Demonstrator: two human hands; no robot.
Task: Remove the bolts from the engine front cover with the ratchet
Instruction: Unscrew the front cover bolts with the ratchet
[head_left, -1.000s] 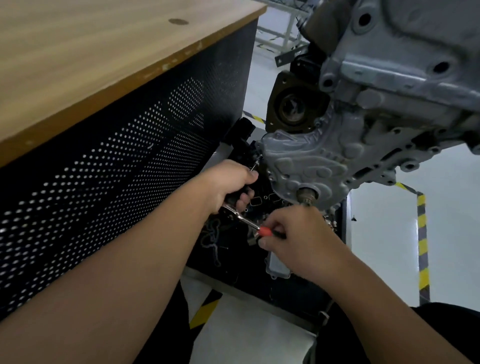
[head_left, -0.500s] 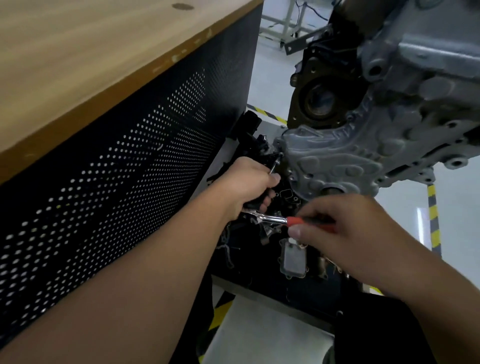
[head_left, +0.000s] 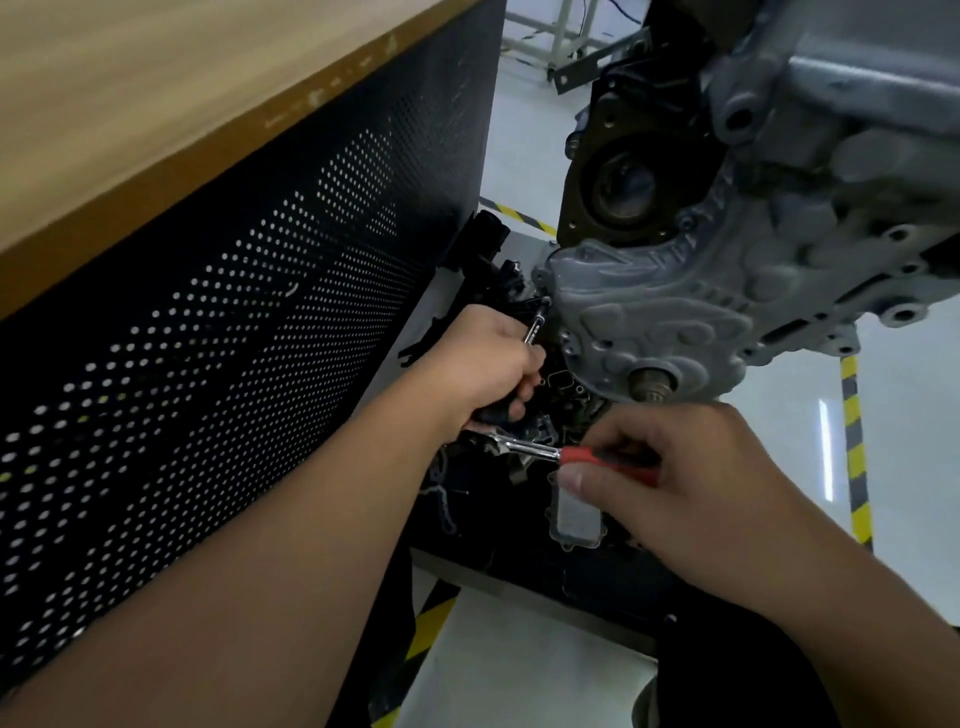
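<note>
- Now the left hand (head_left: 488, 364) is curled round the chrome extension bar (head_left: 534, 328) of the ratchet (head_left: 524, 446), steadying it against the lower left edge of the engine front cover (head_left: 649, 312).
- Meanwhile the right hand (head_left: 691, 467) is wrapped round the red grip of the handle, thumb laid along it, below the cover.
- Over the last second the handle has swung from pointing down and right, tucked under the right hand, to lying nearly level and further out to the right; the left hand has stayed put at the bar.
- Judging by that, one turning stroke is under way on the bolt (head_left: 545, 301) at the cover's left corner; the bolt's head is hidden by the socket, so how far it has backed out I cannot tell.
- Materially, the cover is grey cast metal, matt and lumpy with raised ribs and bosses, and a brass-coloured shaft end (head_left: 652, 387) pokes out near its bottom.
- Beyond it sits a dark round housing (head_left: 623, 187) with a rusty ring.
- Left of the arms stands the desk (head_left: 156, 104), with a smooth wooden top and a black perforated metal side panel.
- Below the hands lies a heap of dark loose parts, too murky to name, on a pale glossy floor (head_left: 909, 467) with yellow-and-black tape.
</note>
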